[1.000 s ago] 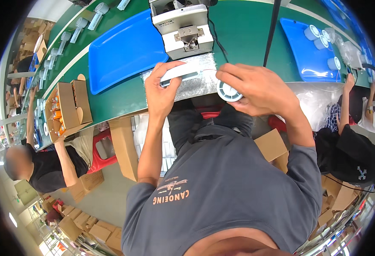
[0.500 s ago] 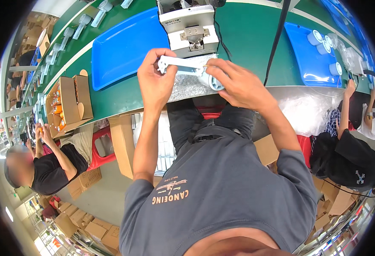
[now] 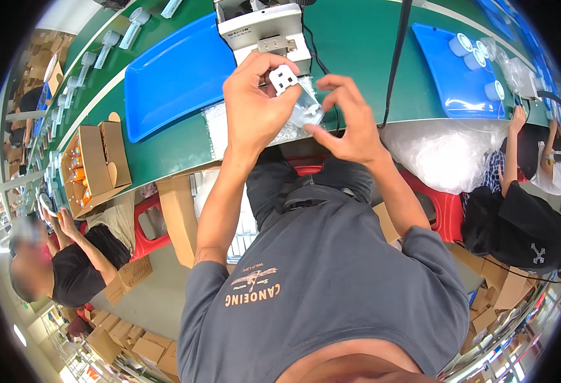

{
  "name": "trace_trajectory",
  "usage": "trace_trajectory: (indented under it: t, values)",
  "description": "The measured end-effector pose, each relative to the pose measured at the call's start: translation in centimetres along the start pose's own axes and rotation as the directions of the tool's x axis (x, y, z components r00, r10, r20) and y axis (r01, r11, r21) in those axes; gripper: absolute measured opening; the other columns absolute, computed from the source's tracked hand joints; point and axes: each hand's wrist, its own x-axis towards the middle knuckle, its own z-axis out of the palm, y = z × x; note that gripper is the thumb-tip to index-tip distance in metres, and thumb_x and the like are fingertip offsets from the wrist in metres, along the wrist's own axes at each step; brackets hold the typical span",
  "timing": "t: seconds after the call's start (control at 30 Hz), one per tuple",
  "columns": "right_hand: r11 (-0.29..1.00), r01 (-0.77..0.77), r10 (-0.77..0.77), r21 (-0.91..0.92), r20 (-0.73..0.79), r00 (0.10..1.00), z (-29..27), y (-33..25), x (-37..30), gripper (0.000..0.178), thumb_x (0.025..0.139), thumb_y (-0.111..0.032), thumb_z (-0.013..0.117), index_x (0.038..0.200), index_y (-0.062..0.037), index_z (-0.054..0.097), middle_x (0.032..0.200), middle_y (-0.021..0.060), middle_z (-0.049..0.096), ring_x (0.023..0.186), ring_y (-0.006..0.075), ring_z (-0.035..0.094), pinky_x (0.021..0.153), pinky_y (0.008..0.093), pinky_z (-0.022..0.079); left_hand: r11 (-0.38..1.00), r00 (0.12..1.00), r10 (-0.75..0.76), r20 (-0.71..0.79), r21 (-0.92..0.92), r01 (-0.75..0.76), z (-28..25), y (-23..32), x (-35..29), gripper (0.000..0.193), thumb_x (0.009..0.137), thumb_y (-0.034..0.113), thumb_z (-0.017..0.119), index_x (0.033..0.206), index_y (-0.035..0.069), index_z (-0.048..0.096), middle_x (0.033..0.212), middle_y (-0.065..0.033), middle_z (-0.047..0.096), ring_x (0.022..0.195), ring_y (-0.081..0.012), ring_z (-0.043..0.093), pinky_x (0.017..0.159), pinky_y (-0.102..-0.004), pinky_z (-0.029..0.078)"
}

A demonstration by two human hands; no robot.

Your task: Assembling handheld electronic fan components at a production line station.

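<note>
My left hand [image 3: 255, 105] is closed around a white plastic housing [image 3: 283, 78], whose end with dark square holes faces up between thumb and fingers. The housing's paler, partly see-through far part slants down toward my right hand [image 3: 352, 127]. That hand is held beside it, fingers apart and curved, with the thumb tip close to its lower end; I cannot tell whether they touch. A silvery bubble-wrap sheet [image 3: 216, 131] lies beneath my hands at the table's near edge. Just beyond stands a white bench machine [image 3: 261, 29] with a metal bracket on its front.
An empty blue tray [image 3: 172, 80] lies left of the machine on the green table [image 3: 350, 45]. A second blue tray [image 3: 446, 83] at right bears several white round parts. At left stands an open cardboard box [image 3: 95, 166] with orange items. A black cable [image 3: 395, 64] hangs right. Co-workers sit either side.
The housing has turned from lying crosswise between both hands to end-up in my left hand. My right hand has let go and spread its fingers. The view has shifted slightly.
</note>
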Motion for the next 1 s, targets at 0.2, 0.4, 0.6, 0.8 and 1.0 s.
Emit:
trace_trajectory:
  t: [0.2,0.4,0.6,0.8,1.0]
  values:
    - [0.982,-0.155,0.136,0.107,0.166,0.977,-0.9,0.0,2.4,0.05,0.079,-0.012,0.08,0.123,-0.0038,0.059,0.106,0.0068,0.064,0.074,0.0231,0.058,0.068,0.035,0.051,0.996,0.996,-0.011,0.088,0.09,0.003,0.8,0.0,-0.8,0.029,0.068,0.003,0.07,0.097,0.002,0.069,0.088,-0.0031,0.059,0.064,-0.0104,0.049,0.055,-0.0249,0.04]
    - [0.911,-0.349,0.314,0.221,0.179,0.932,-0.9,1.7,1.4,0.048,0.081,-0.015,0.082,0.119,0.0003,0.059,0.091,0.0103,0.067,0.073,0.0186,0.065,0.067,0.0316,0.053,0.965,0.999,0.035,0.017,0.259,-0.038,1.9,-2.3,-6.5,0.085,0.064,0.022,0.087,0.134,0.002,0.045,0.123,-0.016,0.047,0.109,-0.0297,0.055,0.091,-0.0402,0.048]
    - [0.873,-0.358,0.326,0.331,0.15,0.933,-0.4,2.1,1.4,0.043,0.081,0.001,0.076,0.122,0.0002,0.062,0.109,0.012,0.073,0.104,0.0184,0.069,0.09,0.0323,0.055,0.998,0.995,-0.054,0.086,0.044,0.05,2.2,-4.7,-6.3,0.072,0.069,0.006,0.085,0.132,0.003,0.051,0.119,-0.0163,0.062,0.11,-0.0319,0.063,0.096,-0.0386,0.049]
    - [0.975,-0.106,0.081,0.196,0.133,0.988,0.0,2.1,1.9,0.041,0.079,-0.001,0.076,0.117,-0.0014,0.063,0.11,0.0106,0.071,0.102,0.0273,0.07,0.086,0.0349,0.055,0.993,0.974,-0.121,0.192,0.019,0.12,0.8,-4.9,-5.3,0.069,0.069,0.004,0.085,0.132,0.006,0.057,0.123,-0.0092,0.064,0.116,-0.0212,0.059,0.104,-0.0343,0.044]
    - [0.99,-0.048,0.032,0.132,0.119,0.992,0.1,2.1,2.0,0.044,0.077,0.001,0.075,0.119,-0.0031,0.063,0.113,0.0104,0.07,0.102,0.0288,0.069,0.087,0.0353,0.054,0.988,0.97,-0.135,0.201,-0.045,0.147,0.8,-5.4,-5.3,0.067,0.069,0.004,0.084,0.131,0.006,0.058,0.123,-0.0088,0.064,0.116,-0.0205,0.059,0.104,-0.0341,0.044]
